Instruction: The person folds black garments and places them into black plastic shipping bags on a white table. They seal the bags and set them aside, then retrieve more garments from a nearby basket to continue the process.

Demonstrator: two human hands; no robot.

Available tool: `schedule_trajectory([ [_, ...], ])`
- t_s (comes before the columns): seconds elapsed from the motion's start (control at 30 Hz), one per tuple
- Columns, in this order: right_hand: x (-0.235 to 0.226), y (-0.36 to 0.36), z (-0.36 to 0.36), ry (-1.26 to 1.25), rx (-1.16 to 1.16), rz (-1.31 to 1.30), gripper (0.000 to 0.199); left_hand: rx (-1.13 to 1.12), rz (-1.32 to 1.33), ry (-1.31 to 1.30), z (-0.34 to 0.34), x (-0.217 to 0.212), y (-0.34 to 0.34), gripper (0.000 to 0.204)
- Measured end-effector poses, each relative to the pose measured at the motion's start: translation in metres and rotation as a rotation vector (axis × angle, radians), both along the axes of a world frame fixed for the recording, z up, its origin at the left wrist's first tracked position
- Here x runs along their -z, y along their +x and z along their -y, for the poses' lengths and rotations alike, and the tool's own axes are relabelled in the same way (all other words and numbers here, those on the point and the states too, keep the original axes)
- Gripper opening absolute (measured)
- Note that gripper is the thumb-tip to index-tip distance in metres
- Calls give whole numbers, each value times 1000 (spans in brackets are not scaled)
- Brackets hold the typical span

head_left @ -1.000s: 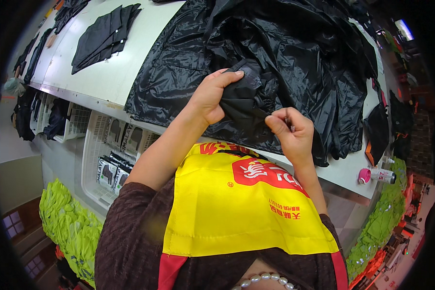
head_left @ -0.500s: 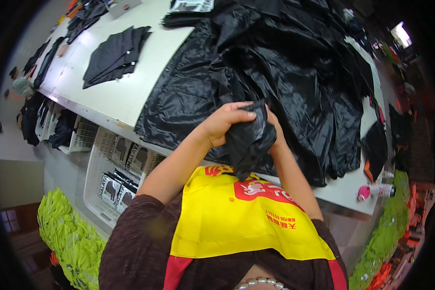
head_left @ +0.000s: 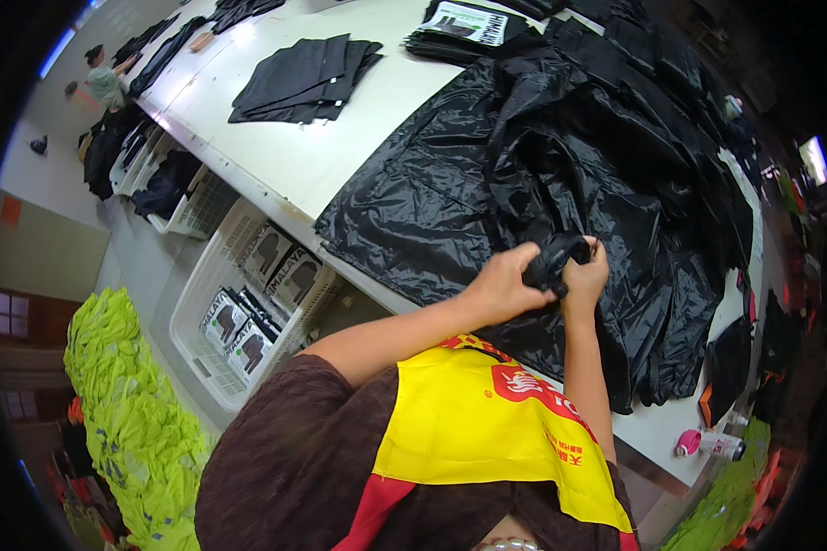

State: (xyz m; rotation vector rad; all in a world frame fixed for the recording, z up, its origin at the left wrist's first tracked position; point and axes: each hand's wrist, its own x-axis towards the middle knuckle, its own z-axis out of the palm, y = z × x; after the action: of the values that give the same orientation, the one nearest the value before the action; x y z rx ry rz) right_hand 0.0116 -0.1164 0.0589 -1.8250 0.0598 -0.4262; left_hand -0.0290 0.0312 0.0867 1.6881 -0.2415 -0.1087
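Both hands meet over the near edge of the white desk [head_left: 322,156], w/ a small bunched wad of black fabric [head_left: 553,259] between them. Left hand [head_left: 505,285] is curled round the wad from the left side, fingers closed on it, thumb side up. Right hand [head_left: 586,274] grips the same wad from the right, fingers folded over its top; the two hands are touching or nearly so, can't tell which. The wad is a rolled/crumpled bit, and it looks joined to the big glossy black plastic sheet [head_left: 487,184] spread across the desk, though the join is hidden by the hands.

The sheet covers most of the desk's right half, heaped in folds & hanging a little over the near edge. Further left on the desk, well apart from the hands, lies a flat stack of dark folded garments [head_left: 308,78]. At the far end, a pile of packaged items w/ a printed card on top [head_left: 464,23].

Below the desk edge, left of the arms: a white wire basket [head_left: 216,303] holding packaged goods. Beside it on the floor, a long heap of lime-green cloth [head_left: 124,404]. Near the desk's right end, a pink-and-white bottle [head_left: 708,445] lies on its side. The person wears a brown sleeve & a yellow apron [head_left: 487,441].
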Motion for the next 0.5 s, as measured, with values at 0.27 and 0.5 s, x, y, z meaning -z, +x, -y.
schedule_trajectory([
  [0.27,-2,-37,-40,-226,-411,-47,25,-729,240,296,-59,99,68,17],
  [0.5,20,-16,47,-764,163,212,19,-150,281,388,-22,27,-7,17],
])
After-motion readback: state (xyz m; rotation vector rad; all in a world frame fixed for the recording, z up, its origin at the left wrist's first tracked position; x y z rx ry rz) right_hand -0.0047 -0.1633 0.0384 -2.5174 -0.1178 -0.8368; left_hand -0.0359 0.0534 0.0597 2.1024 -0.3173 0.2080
